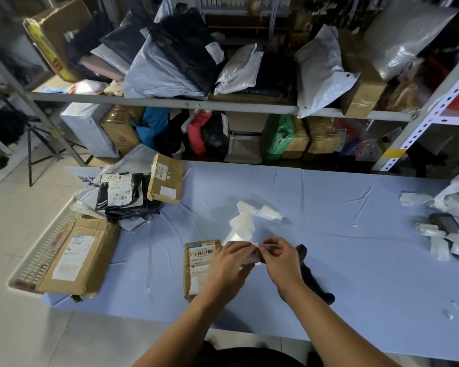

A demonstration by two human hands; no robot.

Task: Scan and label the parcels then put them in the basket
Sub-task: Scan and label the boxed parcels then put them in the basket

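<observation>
Basket [35, 263] at nine o'clock off the counter [342, 207] edge, already carrying a brown box [77, 258], handy for drop-offs. Small parcel [199, 263] flat at centre, barcode up for labelling. Left hand [229, 266] and right hand [281, 256] both pinched on a label strip [245, 229], apparently peeling one. Scanner [313, 279] at three o'clock, clear. Loose backing scraps [440, 242] far right.

Only one marking can be made out, the handwritten number "0224" on the white label [116, 191] of the black bag [122, 196] just left of the brown box [166, 178]; other labels' print is too small.
</observation>
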